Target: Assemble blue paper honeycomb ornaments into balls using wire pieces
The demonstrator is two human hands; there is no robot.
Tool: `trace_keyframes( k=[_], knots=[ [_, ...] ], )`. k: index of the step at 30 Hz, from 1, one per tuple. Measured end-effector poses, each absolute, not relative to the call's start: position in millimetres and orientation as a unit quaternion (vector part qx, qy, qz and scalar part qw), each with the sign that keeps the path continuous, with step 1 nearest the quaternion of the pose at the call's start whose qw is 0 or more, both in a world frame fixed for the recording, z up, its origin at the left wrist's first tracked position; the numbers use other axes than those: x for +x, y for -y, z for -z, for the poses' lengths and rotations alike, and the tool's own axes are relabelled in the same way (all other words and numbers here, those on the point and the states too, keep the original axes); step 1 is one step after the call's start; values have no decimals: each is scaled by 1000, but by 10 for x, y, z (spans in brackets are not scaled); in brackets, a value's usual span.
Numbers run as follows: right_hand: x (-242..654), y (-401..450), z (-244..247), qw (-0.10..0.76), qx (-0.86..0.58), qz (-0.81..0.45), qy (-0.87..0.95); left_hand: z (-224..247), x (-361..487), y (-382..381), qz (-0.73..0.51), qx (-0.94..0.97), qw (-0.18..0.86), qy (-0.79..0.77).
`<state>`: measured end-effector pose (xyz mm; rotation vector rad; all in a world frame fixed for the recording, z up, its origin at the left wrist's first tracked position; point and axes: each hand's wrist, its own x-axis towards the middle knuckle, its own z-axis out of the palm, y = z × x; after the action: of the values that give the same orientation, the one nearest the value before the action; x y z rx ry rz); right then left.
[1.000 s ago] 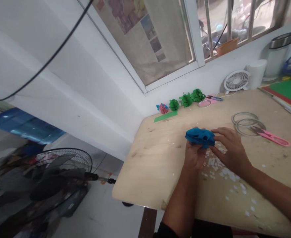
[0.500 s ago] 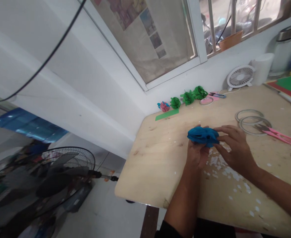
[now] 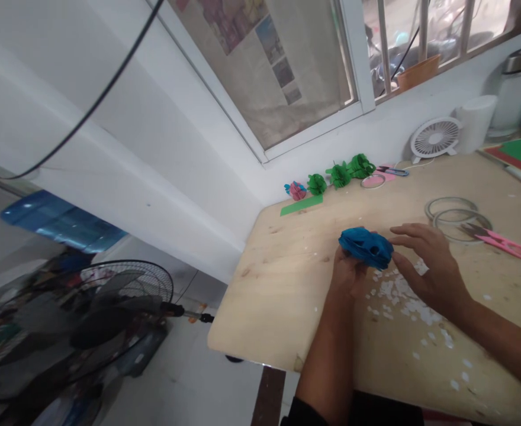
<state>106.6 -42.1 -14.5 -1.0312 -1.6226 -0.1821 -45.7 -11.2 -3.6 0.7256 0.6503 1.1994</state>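
The blue paper piece [image 3: 366, 247] is a rounded bundle of many folded layers, with a dark hollow towards its right end; its finer folds are probably more distinct than this soft view shows. It is held above the counter [image 3: 264, 290], the left hand [image 3: 350, 275] gripping it from below with fingers closed on it. The right hand [image 3: 433, 269] has its fingers open and spread at the piece's right end; whether a fingertip touches, I cannot tell. Compared with the earlier frames, the right fingers have eased apart and the piece's right end dips lower. Wood surface stretches from the left forearm to the counter's left edge and rounded near corner. White scraps [image 3: 405, 296] lie beside and below the right hand, with metal rings [image 3: 478, 208] and pink snips [image 3: 509, 244] beyond it. Green paper figures [image 3: 339, 176] line the wall side.
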Motion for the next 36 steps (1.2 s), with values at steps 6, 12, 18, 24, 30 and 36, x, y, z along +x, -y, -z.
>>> trace_keyframes(
  k=[6,12,18,24,30,36],
  knots=[
    [1045,438,121,563,-409,85,713,5,-420,172,-546,353,698,-300],
    [1018,463,101,564,-403,81,716,-55,-405,202,-545,351,699,-302],
    [1005,478,81,565,-391,82,721,-78,-387,212,-553,342,701,-292],
    [1002,486,67,562,-381,79,730,-50,-386,191,-538,342,707,-306],
    [984,485,75,553,-388,78,733,-23,-381,182,-536,361,692,-321],
    [977,474,97,547,-406,74,728,32,-382,151,-545,371,682,-316]
  ],
)
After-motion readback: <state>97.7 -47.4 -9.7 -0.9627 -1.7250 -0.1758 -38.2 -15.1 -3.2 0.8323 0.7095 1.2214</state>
